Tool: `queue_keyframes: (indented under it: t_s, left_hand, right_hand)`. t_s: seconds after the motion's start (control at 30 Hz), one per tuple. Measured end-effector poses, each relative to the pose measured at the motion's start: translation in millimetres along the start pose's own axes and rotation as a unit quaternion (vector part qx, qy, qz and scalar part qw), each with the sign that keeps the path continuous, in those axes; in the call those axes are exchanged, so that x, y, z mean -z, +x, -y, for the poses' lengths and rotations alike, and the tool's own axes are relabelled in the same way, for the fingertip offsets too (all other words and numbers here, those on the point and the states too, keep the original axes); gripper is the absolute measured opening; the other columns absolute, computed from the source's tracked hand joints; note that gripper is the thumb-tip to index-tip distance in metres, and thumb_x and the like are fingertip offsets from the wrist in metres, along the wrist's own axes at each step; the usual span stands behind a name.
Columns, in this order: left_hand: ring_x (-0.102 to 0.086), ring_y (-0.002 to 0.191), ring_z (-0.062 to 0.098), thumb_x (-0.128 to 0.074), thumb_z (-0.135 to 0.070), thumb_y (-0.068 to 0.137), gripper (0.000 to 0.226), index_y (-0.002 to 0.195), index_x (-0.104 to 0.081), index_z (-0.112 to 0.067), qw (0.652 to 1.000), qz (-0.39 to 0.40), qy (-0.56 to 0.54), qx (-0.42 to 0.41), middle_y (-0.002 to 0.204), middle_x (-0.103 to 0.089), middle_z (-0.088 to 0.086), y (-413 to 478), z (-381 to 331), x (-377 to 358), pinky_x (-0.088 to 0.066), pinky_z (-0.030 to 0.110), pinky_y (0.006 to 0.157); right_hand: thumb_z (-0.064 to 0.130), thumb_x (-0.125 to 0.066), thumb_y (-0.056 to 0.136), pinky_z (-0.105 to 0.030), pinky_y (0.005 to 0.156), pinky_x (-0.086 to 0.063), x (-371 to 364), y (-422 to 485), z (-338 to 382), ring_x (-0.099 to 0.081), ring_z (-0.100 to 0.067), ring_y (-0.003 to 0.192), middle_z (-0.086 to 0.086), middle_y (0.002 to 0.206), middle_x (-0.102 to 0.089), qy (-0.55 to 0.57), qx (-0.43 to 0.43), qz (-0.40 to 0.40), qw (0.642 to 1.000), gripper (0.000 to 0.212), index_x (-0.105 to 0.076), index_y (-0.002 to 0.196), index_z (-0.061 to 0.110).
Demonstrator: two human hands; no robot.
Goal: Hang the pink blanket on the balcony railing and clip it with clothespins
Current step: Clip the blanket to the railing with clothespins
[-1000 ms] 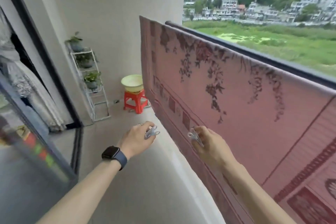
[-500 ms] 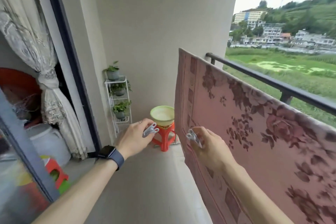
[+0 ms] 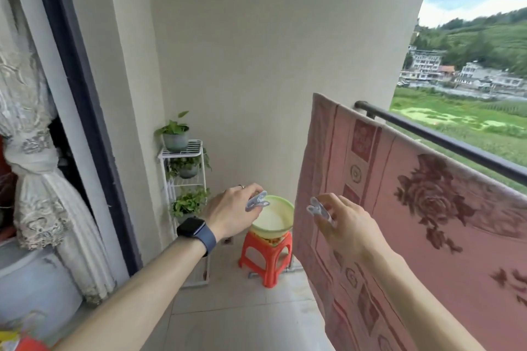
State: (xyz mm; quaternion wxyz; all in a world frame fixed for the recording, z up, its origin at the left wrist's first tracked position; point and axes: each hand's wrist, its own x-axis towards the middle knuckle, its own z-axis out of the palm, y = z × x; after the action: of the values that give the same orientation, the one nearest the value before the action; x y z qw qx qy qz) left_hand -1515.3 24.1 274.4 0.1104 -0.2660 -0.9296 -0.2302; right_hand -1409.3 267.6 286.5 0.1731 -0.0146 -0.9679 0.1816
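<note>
Pink blanket [image 3: 405, 251] on balc. railing [image 3: 445, 142]

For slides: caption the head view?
Left hand and right hand hold clothespins near the blanket draped on the railing.

Person has advanced toward the end wall. The red stool [image 3: 266, 256] and the basin [image 3: 288, 205] on it, one second ago well apart from the hands at 12 o'clock, now sit just beyond them. The clothespin [image 3: 257, 202] in the left hand [image 3: 231, 214] now overlaps the basin rim at its 10 o'clock. The right hand [image 3: 346, 225] has come level with the end border of the pink blanket [image 3: 427, 222]. The railing [image 3: 442, 142] end has entered view at 2 o'clock, a lace curtain [image 3: 37, 179] at 9 o'clock.
</note>
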Motion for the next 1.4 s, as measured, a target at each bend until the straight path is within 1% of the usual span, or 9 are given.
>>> queue_keyframes:
  t_s: [0.13,0.27,0.5,0.87,1.03,1.13,1.2,1.3,1.4]
  left_hand:
    - [-0.065,0.092,0.023,-0.051,-0.051,0.088,0.032,0.118,-0.051,-0.039,1.0,0.018,0.001,-0.012,0.107,-0.067,-0.006,85.1,43.2,-8.1,-0.055,0.038,0.071]
    - [-0.064,0.092,0.021,-0.048,-0.056,0.087,0.033,0.118,-0.048,-0.044,0.999,0.025,0.0,-0.028,0.11,-0.066,-0.012,162.0,84.9,-37.8,-0.054,0.036,0.071]
    - [-0.063,0.094,0.019,-0.054,-0.052,0.087,0.03,0.115,-0.052,-0.041,0.999,0.034,-0.02,-0.021,0.106,-0.065,-0.016,316.2,142.4,-92.8,-0.053,0.034,0.074]
    - [-0.065,0.09,0.016,-0.06,-0.046,0.089,0.032,0.109,-0.047,-0.026,0.981,0.056,-0.187,-0.014,0.105,-0.067,-0.008,556.2,170.3,-162.2,-0.051,0.036,0.081]
    - [-0.068,0.071,0.019,-0.049,-0.032,0.09,0.038,0.125,-0.034,-0.031,0.937,0.082,-0.339,-0.025,0.084,-0.067,-0.001,661.4,153.9,-196.3,-0.051,0.035,0.073]
    - [-0.067,0.068,0.018,-0.043,-0.022,0.092,0.02,0.111,-0.046,-0.026,0.882,0.124,-0.454,-0.015,0.082,-0.059,0.001,716.4,140.4,-219.0,-0.046,0.025,0.063]
    - [-0.058,0.066,0.019,-0.043,-0.019,0.082,0.021,0.103,-0.048,-0.02,0.854,0.163,-0.493,-0.019,0.078,-0.055,0.001,747.6,133.1,-232.4,-0.043,0.018,0.056]
    - [-0.043,0.061,0.014,-0.054,-0.025,0.068,0.032,0.099,-0.05,-0.019,0.814,0.223,-0.536,-0.034,0.072,-0.048,-0.007,787.5,126.3,-249.6,-0.037,0.026,0.058]
    - [-0.044,0.052,0.001,-0.07,-0.042,0.073,0.052,0.121,-0.056,-0.027,0.755,0.297,-0.578,-0.085,0.104,-0.06,-0.007,816.5,120.5,-263.7,-0.042,0.024,0.053]
  right_hand:
    - [0.048,-0.049,0.096,-0.033,0.072,-0.05,-26.6,78.3,-4.1,-0.063,-0.017,0.098,0.015,0.11,-0.06,-0.011,-0.016,0.003,1.0,0.026,-0.05,0.122,0.042]
    - [0.053,-0.051,0.095,-0.038,0.08,-0.054,-62.0,153.5,-20.9,-0.062,-0.014,0.098,0.017,0.112,-0.06,0.008,-0.038,0.003,0.999,0.031,-0.049,0.124,0.044]
    - [0.052,-0.052,0.094,-0.031,0.082,-0.051,-125.1,294.2,-72.5,-0.06,-0.005,0.097,0.021,0.114,-0.058,0.057,-0.04,-0.01,0.998,0.034,-0.05,0.127,0.044]
    - [0.04,-0.059,0.096,-0.027,0.084,-0.051,-147.9,495.2,-131.3,-0.06,-0.002,0.093,0.013,0.115,-0.063,0.094,-0.06,-0.051,0.992,0.036,-0.055,0.131,0.034]
    - [0.046,-0.051,0.098,-0.034,0.087,-0.054,-113.2,558.3,-149.3,-0.06,-0.003,0.099,0.015,0.124,-0.06,0.029,-0.087,-0.127,0.988,0.038,-0.047,0.135,0.037]
    - [0.046,-0.05,0.097,-0.032,0.082,-0.054,-91.0,597.3,-155.4,-0.059,0.001,0.093,0.016,0.12,-0.061,-0.021,-0.095,-0.193,0.976,0.036,-0.047,0.132,0.037]
    - [0.044,-0.05,0.098,-0.032,0.077,-0.052,-80.7,625.2,-160.5,-0.059,0.002,0.091,0.016,0.112,-0.061,-0.047,-0.12,-0.231,0.964,0.031,-0.048,0.128,0.034]
    - [0.039,-0.045,0.103,-0.038,0.072,-0.053,-69.8,662.8,-169.8,-0.062,-0.003,0.083,0.011,0.109,-0.061,-0.09,-0.155,-0.252,0.951,0.031,-0.04,0.132,0.031]
    - [0.028,-0.04,0.106,-0.032,0.072,-0.045,-64.6,687.1,-178.4,-0.06,-0.016,0.089,-0.006,0.118,-0.063,-0.153,-0.172,-0.247,0.941,0.033,-0.038,0.138,0.033]
